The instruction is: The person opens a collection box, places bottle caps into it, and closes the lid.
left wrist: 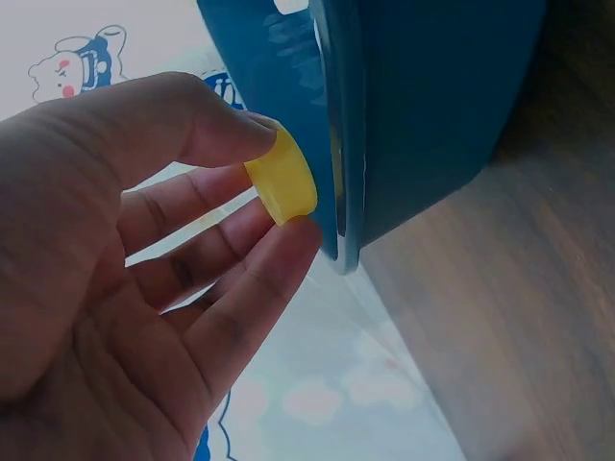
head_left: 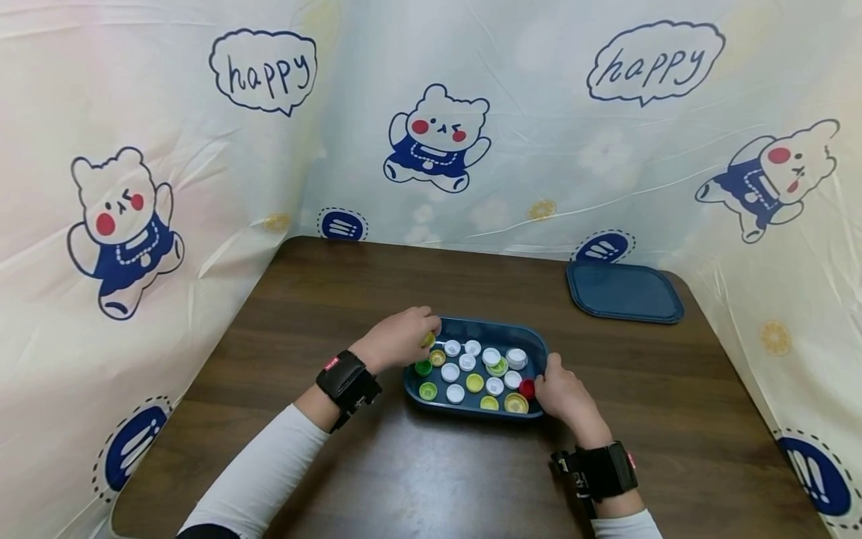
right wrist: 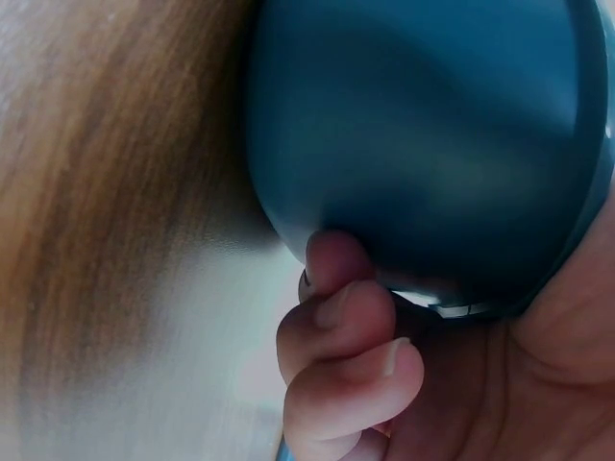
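Note:
A blue tray (head_left: 471, 410) full of bottle caps stands on the table in the head view. Over its left end, my left hand (head_left: 399, 340) pinches a yellow bottle cap (left wrist: 282, 180) between thumb and fingertips, close beside the tray's rim in the left wrist view. At the opposite end, my right hand (head_left: 564, 391) grips the tray by its rim, with fingers curled against the outer wall (right wrist: 413, 163). White caps (head_left: 449, 372), several yellow and green caps (head_left: 427, 391) and a red cap (head_left: 527, 388) lie inside; the red one is right by my right hand.
A flat dark blue lid or tray (head_left: 625, 292) lies at the table's back right corner. The brown wooden table (head_left: 431, 479) is bordered by a printed curtain (head_left: 539, 150) at the back and both sides.

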`<state>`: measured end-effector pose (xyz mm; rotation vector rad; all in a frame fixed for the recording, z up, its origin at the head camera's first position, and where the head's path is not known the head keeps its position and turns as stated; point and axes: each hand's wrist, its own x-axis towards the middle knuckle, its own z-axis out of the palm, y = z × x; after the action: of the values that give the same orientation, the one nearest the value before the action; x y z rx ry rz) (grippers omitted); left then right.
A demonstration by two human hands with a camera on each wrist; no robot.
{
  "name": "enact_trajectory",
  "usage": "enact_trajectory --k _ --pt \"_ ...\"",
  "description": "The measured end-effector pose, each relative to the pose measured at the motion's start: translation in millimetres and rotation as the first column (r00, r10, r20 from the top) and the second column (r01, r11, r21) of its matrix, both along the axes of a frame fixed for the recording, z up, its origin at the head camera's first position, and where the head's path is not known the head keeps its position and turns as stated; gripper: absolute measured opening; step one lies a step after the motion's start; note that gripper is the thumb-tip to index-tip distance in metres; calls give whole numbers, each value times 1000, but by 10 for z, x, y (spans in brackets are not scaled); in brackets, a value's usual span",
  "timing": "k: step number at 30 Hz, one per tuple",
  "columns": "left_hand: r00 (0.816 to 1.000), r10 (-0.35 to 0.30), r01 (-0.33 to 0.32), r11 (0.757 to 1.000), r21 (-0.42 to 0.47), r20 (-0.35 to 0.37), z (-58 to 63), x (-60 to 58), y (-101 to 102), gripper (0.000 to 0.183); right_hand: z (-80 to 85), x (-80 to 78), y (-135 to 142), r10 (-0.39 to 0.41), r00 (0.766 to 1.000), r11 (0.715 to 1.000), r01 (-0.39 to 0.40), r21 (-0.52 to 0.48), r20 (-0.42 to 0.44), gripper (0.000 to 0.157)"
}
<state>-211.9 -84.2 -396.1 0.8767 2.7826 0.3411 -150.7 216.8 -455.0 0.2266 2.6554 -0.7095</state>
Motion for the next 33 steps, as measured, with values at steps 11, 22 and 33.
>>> enact_trajectory --k 11,22,33 --pt "999 4 -3 1000 26 -40 1 -33 -103 31 14 -6 0 1 1000 1000 -1 -11 11 43" --pt "993 74 -67 995 72 -96 49 -52 -530 27 15 -14 1 5 1000 1000 -5 -8 21 44" --pt "981 192 -192 979 71 -1 -73 -26 -999 31 21 -23 -5 11 1000 1000 -11 -5 15 44"
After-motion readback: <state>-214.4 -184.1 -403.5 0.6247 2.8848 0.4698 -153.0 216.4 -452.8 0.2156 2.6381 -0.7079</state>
